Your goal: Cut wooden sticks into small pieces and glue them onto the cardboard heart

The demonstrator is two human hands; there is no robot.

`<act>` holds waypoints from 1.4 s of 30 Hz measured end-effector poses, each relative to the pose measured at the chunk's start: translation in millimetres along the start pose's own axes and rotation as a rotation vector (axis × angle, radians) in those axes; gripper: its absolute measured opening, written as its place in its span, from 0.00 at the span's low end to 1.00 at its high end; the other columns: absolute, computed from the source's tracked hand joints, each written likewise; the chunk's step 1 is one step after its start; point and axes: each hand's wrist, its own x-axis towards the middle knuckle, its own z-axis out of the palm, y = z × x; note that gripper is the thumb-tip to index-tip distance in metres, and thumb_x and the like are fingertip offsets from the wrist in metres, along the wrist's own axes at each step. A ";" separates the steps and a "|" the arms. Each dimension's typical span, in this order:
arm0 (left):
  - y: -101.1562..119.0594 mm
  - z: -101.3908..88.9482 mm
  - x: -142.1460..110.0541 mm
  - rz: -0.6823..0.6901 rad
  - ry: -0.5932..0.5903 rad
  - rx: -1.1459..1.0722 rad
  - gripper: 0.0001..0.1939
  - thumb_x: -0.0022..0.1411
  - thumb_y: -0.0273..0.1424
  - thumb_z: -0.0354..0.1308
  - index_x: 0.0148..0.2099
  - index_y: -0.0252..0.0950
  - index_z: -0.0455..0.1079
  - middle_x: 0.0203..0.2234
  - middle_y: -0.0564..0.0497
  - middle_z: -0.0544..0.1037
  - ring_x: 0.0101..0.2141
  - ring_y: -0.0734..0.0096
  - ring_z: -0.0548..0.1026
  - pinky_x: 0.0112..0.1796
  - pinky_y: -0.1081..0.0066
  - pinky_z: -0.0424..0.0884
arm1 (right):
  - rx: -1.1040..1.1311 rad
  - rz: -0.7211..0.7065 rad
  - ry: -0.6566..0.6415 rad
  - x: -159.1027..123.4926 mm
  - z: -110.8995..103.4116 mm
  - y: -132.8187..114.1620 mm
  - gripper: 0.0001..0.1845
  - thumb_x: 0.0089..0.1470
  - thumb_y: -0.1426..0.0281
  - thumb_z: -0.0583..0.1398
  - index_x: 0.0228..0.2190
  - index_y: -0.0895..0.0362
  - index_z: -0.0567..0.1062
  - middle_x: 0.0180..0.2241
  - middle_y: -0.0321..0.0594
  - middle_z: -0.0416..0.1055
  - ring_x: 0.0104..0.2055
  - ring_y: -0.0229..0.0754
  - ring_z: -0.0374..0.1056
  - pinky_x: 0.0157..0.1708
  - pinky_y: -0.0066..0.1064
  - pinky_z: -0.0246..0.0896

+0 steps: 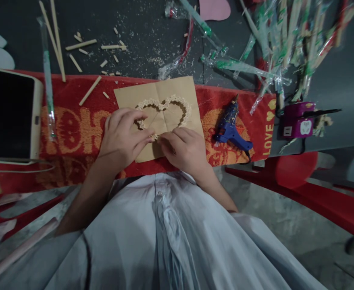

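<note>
A heart-shaped outline [186, 109] made of many small pale wooden stick pieces lies on a creased sheet of brown paper [123, 95]. My left hand [121, 135] curves around the heart's left side, index finger and thumb closed over its lower left part. At the heart's bottom point, my right hand [184, 150] has its fingers pinched together beside the left thumb. Whatever is between the right fingertips is hidden. Both hands cover the lower parts of the outline. To the right of the paper lies a blue glue gun [233, 135], its nozzle pointing away from me.
A red towel [65, 173] runs along the table's front edge. Cut stick pieces [83, 45] and sawdust lie beyond it. Plastic-wrapped chopsticks [286, 44] are heaped at the back right. A purple box [298, 120] stands right; a dark-screened tablet [9, 114] lies left.
</note>
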 end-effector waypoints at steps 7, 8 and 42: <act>-1.7 2.3 -0.8 -0.001 0.017 -0.024 0.08 0.60 0.36 0.55 0.40 0.46 0.74 0.50 0.52 0.70 0.54 0.56 0.62 0.53 0.54 0.59 | 0.018 0.004 0.014 0.0 0.9 0.2 0.13 0.60 0.70 0.52 0.30 0.59 0.75 0.24 0.39 0.71 0.27 0.39 0.63 0.29 0.30 0.54; -2.4 2.6 -0.9 0.015 0.029 -0.024 0.08 0.60 0.36 0.55 0.40 0.46 0.74 0.50 0.51 0.70 0.54 0.56 0.62 0.53 0.54 0.60 | 0.014 0.003 0.015 -0.1 0.9 0.3 0.14 0.60 0.70 0.52 0.30 0.59 0.76 0.24 0.39 0.71 0.27 0.39 0.63 0.29 0.30 0.54; -0.1 -14.0 -7.3 -0.227 -0.006 -0.078 0.27 0.58 0.40 0.48 0.59 0.38 0.60 0.54 0.48 0.67 0.56 0.55 0.62 0.56 0.46 0.58 | -0.018 0.175 0.060 -16.5 -35.5 28.3 0.24 0.56 0.59 0.57 0.51 0.56 0.67 0.43 0.49 0.67 0.44 0.50 0.62 0.43 0.43 0.58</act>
